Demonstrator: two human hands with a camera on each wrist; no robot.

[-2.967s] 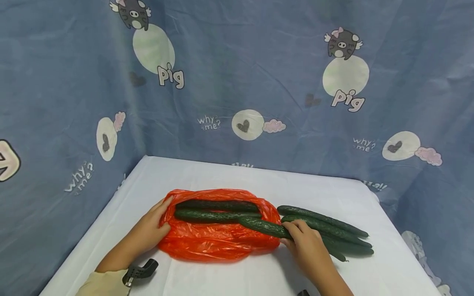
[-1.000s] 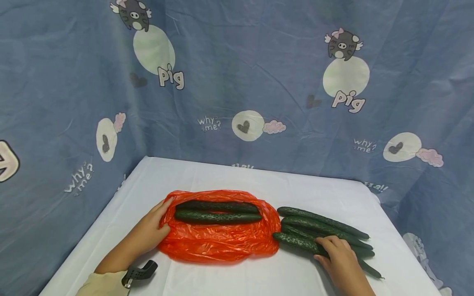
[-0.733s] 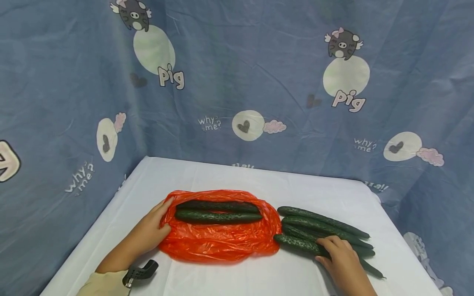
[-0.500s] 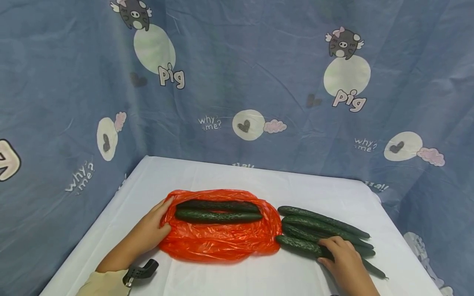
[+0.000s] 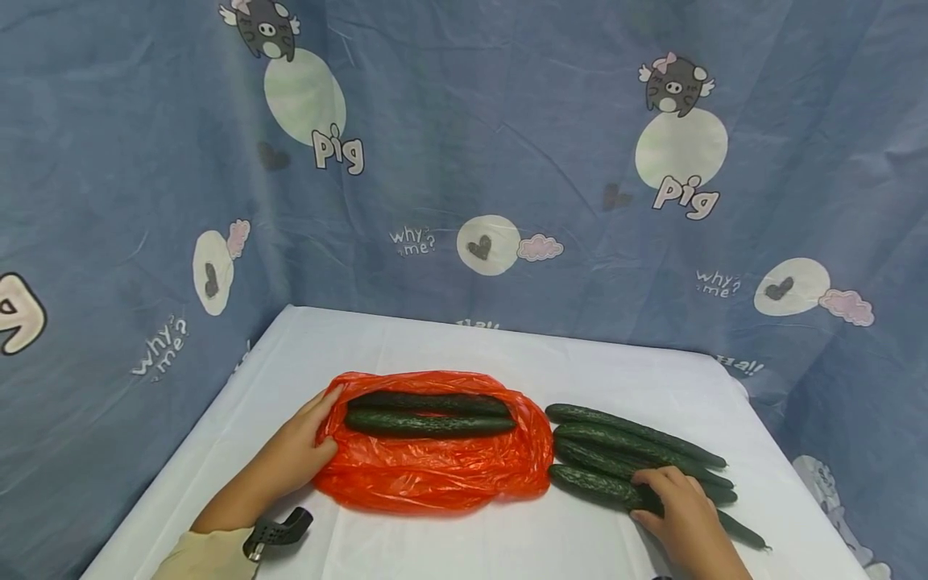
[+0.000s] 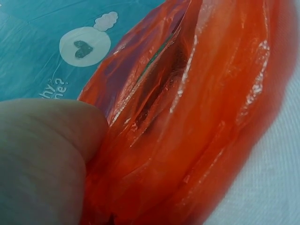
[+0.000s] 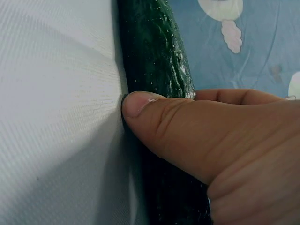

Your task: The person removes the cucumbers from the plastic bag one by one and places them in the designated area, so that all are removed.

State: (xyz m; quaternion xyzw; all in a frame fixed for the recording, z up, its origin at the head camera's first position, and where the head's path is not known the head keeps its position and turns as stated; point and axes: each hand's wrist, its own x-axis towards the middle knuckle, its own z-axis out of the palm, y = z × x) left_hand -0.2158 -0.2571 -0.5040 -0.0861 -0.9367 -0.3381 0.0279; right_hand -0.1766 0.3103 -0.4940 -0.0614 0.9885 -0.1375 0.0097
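Observation:
My left hand holds the left edge of a red plastic bag that lies on the white-covered table. In the left wrist view the thumb is against the thin, crinkled plastic; where the other fingers are is hidden there. Two dark green cucumbers lie side by side in the bag's opening. To the right of the bag, my right hand grips a cucumber, the nearest of a group lying on the cloth. The right wrist view shows the thumb across the cucumber, fingers on its far side.
Behind the held cucumber several other cucumbers lie slanting, close together. A white cloth covers the table. Blue printed curtain hangs along the back and both sides. A black wrist device sticks out by my left forearm.
My right hand has moved the cucumber rightward from over the bag's opening to the table beside the others. Lately it slides slightly further right. My left hand stays on the bag.

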